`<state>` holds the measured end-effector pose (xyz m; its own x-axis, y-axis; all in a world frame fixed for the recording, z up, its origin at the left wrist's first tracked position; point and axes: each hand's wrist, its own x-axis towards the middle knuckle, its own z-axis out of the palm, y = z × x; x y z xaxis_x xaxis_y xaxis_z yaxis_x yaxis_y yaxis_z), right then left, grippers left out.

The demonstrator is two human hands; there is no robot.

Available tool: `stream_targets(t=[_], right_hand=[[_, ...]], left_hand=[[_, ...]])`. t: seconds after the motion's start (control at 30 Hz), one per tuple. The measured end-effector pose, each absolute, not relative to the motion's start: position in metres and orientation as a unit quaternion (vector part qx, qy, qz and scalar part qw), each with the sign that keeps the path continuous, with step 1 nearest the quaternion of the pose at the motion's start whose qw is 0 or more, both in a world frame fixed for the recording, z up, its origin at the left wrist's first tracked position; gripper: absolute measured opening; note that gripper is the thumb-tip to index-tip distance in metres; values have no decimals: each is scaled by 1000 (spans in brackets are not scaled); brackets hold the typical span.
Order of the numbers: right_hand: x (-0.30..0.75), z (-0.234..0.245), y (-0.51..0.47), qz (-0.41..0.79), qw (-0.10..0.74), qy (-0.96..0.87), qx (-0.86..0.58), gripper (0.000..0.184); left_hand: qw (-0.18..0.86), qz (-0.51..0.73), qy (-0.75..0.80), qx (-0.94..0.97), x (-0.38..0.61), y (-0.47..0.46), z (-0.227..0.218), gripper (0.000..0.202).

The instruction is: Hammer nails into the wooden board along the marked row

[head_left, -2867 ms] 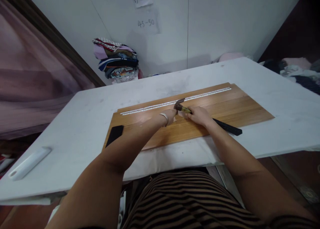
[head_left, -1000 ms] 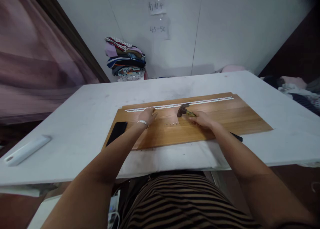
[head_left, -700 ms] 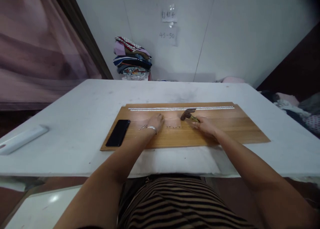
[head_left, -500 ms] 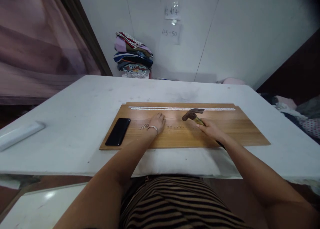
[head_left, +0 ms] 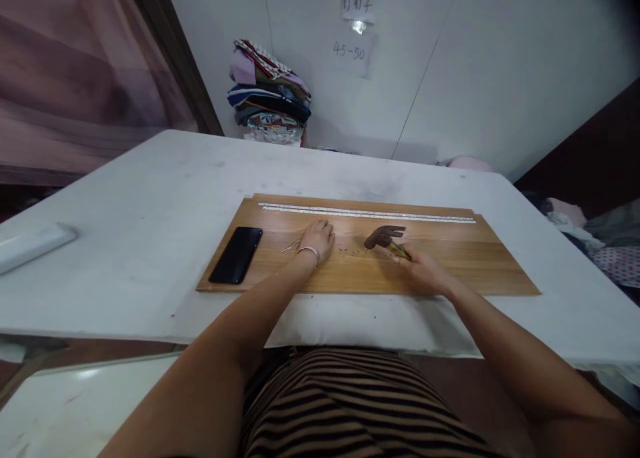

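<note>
My right hand is wrapped round the handle of a claw hammer. The rusty head is low over the wooden board, its striking face by the right part of a row of small nails; whether it touches one I cannot tell. My left hand, a bracelet at its wrist, lies flat on the board with its fingers stretched out, left of that row. Several loose nails lie on the board beside its wrist.
A black phone rests on the board's left end. Two white measuring strips run along its far edge. The white table holds a white roll at left. Folded clothes are stacked by the wall, under paper notes.
The hammer head has come down closer to the nail row. My left hand stays flat in about the same place on the board. The view has tilted slightly.
</note>
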<state>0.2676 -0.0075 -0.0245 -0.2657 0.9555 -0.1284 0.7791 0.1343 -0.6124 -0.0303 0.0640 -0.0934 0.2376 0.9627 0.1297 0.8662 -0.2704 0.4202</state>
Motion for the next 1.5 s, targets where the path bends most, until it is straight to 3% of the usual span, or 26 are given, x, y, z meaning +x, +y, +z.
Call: stream_targets(t=[0.77,1.5], right_hand=[[262,-18,-10,274,124,-743,-598,20],[263,-20,-5,276,110,-763,-575,20]], left_hand=[[134,201,580,778,-33,69,-100,23],[86,144,583,795,-38,64,-87,29]])
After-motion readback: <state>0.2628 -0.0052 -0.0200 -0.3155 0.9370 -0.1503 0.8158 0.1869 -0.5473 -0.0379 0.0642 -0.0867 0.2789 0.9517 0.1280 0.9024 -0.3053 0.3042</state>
